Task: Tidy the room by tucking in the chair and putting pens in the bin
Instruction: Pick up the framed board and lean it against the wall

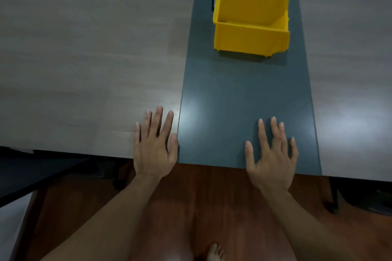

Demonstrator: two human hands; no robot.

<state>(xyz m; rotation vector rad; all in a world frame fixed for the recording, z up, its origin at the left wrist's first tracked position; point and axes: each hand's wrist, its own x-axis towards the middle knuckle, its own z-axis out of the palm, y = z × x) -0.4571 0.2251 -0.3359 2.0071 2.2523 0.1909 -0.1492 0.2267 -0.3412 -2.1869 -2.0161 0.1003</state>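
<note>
A yellow plastic bin stands on the dark grey middle strip of the table, towards the far side; what I can see of its inside holds nothing. My left hand lies flat, palm down, at the table's near edge, on the light wood part beside the strip. Palm down too, my right hand rests on the grey strip near the edge, fingers spread. Neither hand holds anything. No pens and no chair seat can be made out.
The table's light wood surface stretches left and right of the strip. Below the near edge is reddish wooden floor, with my bare foot on it. A dark slab sits low at the left, dark legs at the right.
</note>
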